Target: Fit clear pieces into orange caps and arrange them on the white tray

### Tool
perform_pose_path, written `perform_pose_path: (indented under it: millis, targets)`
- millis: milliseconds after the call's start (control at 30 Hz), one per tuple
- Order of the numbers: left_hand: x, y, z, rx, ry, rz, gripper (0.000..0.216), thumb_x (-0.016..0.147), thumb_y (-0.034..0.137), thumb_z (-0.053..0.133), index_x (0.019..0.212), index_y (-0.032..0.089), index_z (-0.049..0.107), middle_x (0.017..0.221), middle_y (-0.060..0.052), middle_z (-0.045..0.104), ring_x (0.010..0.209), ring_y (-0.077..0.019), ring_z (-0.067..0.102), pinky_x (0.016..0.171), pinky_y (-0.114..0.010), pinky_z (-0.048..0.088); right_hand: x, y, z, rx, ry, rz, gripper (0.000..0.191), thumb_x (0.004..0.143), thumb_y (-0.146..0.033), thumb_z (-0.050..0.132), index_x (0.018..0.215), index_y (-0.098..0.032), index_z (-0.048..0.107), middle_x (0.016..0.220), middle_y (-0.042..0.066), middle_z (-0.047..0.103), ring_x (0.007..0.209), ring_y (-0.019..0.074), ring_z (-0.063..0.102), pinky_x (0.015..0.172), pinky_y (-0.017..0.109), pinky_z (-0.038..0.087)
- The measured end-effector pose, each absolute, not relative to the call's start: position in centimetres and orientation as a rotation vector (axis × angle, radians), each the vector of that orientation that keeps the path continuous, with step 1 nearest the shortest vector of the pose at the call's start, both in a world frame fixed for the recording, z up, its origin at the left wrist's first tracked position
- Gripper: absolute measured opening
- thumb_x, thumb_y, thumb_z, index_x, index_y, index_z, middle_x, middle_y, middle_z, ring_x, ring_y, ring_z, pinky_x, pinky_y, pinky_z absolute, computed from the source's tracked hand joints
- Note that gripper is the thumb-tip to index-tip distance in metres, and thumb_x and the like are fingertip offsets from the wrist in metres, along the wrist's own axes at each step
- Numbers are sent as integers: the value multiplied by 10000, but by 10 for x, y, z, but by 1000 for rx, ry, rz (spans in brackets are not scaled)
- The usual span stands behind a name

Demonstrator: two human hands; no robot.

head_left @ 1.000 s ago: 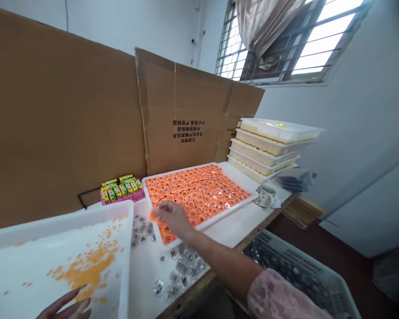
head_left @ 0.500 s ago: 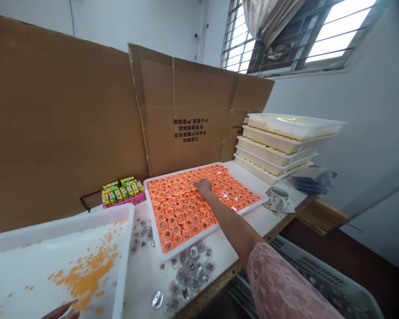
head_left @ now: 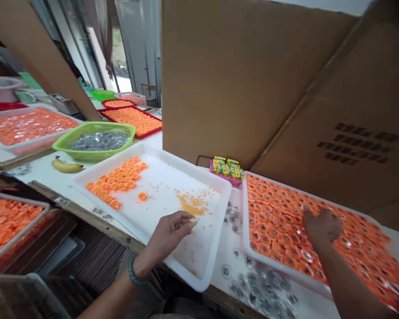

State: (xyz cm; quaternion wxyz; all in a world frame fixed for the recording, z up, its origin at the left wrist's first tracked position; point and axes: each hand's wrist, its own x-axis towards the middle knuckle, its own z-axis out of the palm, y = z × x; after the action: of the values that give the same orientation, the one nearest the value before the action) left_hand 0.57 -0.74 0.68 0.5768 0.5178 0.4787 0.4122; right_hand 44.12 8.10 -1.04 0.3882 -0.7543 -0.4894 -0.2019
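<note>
Orange caps [head_left: 275,217] lie under the right grip [head_left: 322,226], closure unclear; left grip [head_left: 173,230], pinched, hovers over white tray [head_left: 162,177].

Your white table [head_left: 46,166] carries a white tray [head_left: 159,181] at its middle. Right of that tray sits the tray of orange caps [head_left: 244,221]. A pink basket [head_left: 226,177] sits behind its far right corner. To its left are a green basket [head_left: 93,155] and a banana [head_left: 65,166], and clear pieces [head_left: 262,288] are scattered off its near right corner.

left grip [head_left: 170,230]: fingertips pinched to thumb, wrist bent | right grip [head_left: 321,226]: palm down, fingers loose, forearm outstretched
</note>
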Motion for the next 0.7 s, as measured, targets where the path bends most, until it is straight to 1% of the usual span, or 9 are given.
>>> perform_pose_path:
  millis: [67, 133, 233, 300, 367, 467, 533, 600, 700]
  targets:
    - [4, -12, 8, 1276, 1063, 993, 297, 765, 388, 612, 961, 169, 653, 803, -65, 666, 765, -201, 617, 688, -286, 460, 409, 88, -8, -1870, -1242, -639, 364, 802, -433, 492, 948, -144, 661, 876, 250, 584, 970, 371, 537, 724, 480, 397]
    - [2, -16, 12, 1378, 1021, 978, 267, 772, 393, 604, 901, 172, 677, 750, -55, 658, 714, -189, 592, 646, -276, 439, 353, 97, -1, -1685, -1486, -575, 371, 819, -411, 466, 1014, -140, 626, 959, 204, 599, 1001, 333, 529, 812, 453, 419]
    - [-2, -19, 16, 1460, 957, 941, 274, 770, 424, 600, 767, 166, 691, 635, -37, 628, 592, -156, 537, 558, -259, 395, 237, 111, 10, -1345, -1887, -109, 283, 871, -341, 429, 1013, -170, 605, 931, 98, 620, 866, 217, 579, 774, 364, 470]
    - [-6, -20, 16, 1438, 939, 995, 290, 782, 426, 583, 702, 163, 676, 588, -29, 605, 542, -143, 514, 524, -256, 375, 157, 118, 11, -1139, -2128, 251, 235, 879, -309, 455, 991, -175, 612, 915, 69, 622, 779, 159, 587, 718, 290, 482]
    - [-9, -22, 15, 1386, 977, 1113, 309, 800, 420, 556, 642, 170, 646, 546, -21, 577, 506, -136, 499, 504, -259, 363, 89, 123, 5, -981, -2326, 463, 219, 866, -285, 503, 1028, -183, 609, 954, 55, 611, 754, 132, 584, 713, 260, 478]
    - [-11, -23, 11, 1325, 1065, 1288, 347, 808, 422, 539, 558, 187, 592, 493, -8, 529, 465, -129, 461, 484, -269, 340, 20, 132, -14, -837, -2583, 522, 359, 809, -228, 592, 1162, -182, 550, 1109, 79, 569, 938, 170, 561, 811, 290, 454]
    - [-12, -23, 9, 1317, 1091, 1337, 351, 805, 417, 545, 537, 194, 578, 474, -3, 512, 450, -126, 438, 469, -274, 319, -4, 137, -28, -783, -2747, 491, 424, 778, -175, 615, 1193, -175, 529, 1154, 94, 546, 1017, 202, 526, 841, 316, 436]
    - [-12, -23, 8, 1324, 1093, 1340, 338, 806, 404, 548, 543, 196, 586, 466, 0, 509, 444, -124, 424, 457, -276, 300, -13, 141, -38, -761, -2840, 464, 358, 772, -149, 612, 1128, -168, 575, 1096, 92, 567, 1004, 210, 525, 829, 318, 431]
    - [-11, -20, 7, 1332, 1079, 1344, 332, 813, 393, 544, 549, 195, 586, 477, 1, 509, 459, -125, 424, 472, -274, 308, -8, 142, -41, -767, -2857, 455, 212, 782, -212, 623, 991, -174, 633, 999, 74, 588, 951, 198, 534, 804, 302, 428]
